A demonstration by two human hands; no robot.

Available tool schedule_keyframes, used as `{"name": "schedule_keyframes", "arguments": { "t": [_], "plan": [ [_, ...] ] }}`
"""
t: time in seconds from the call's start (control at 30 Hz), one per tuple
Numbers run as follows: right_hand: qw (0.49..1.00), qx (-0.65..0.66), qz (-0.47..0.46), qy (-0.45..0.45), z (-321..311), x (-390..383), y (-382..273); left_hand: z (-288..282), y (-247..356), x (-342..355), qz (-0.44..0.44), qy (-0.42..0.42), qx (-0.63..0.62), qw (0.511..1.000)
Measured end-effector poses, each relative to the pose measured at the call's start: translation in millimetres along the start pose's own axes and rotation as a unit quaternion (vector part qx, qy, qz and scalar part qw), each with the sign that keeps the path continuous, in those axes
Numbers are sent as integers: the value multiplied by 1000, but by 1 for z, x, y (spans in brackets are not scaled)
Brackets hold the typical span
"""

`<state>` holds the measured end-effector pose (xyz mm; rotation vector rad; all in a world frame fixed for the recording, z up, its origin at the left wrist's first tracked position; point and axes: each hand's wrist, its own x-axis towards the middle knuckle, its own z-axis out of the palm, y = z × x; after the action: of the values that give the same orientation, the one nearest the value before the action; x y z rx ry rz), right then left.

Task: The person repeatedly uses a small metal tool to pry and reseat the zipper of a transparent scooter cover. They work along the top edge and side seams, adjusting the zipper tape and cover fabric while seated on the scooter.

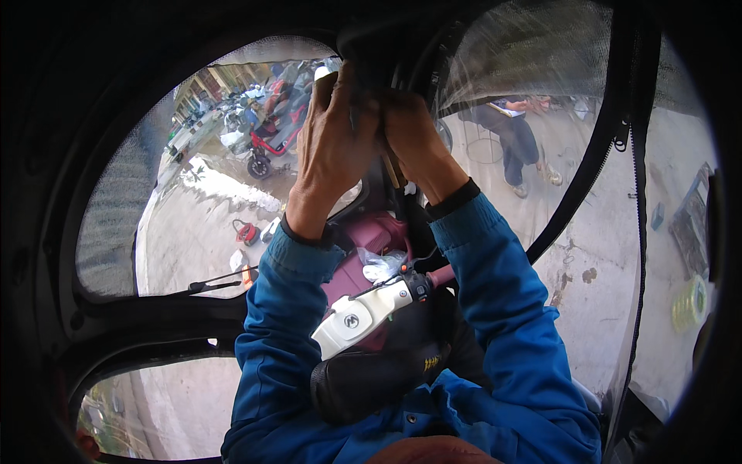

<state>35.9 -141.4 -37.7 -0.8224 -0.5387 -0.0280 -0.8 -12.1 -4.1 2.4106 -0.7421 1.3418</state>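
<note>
Found left grip (332, 147) raised high at the front, back of the hand in view, with fingers bent up toward the dark frame (402, 66) at the top of the scooter canopy. Found right grip (419, 141) just beside it, with fingers curled inward and lost in shadow. Read both as partly curled; could not tell whether pinching anything or only pressing.

Noted a thin brown strip (393, 170) just below right grip, slanting down between the wrists; could not tell whether held. Placed the work spot at the upper middle of the frame, well above the white handlebar cover (355, 319).

Judged the step in hand as close two-handed work at that spot, probably unfinished. Judged the next move to call for steadying with one grip and fine fingerwork with the other, largely by feel.

Logged a clear plastic bag (382, 265) against the pink scooter body (348, 277), a black pouch (371, 383) nearer the lap, and another person (510, 139) beyond the right clear panel (541, 54).
</note>
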Motion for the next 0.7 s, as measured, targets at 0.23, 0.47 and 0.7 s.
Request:
{"name": "schedule_keyframes", "arguments": {
  "t": [0.23, 0.47, 0.7],
  "plan": [
    [905, -275, -325, -13, -1, 23, 34, 1, 3, 5, 23, 20, 15, 999],
    [958, -178, -223, 28, 15, 23, 59, -2, 0, 6, -21, -6, -83, 996],
    [990, -141, -29, -5, -13, -15, 7, -7, 0, 14, -54, -30, -87, 994]
  ]
}}
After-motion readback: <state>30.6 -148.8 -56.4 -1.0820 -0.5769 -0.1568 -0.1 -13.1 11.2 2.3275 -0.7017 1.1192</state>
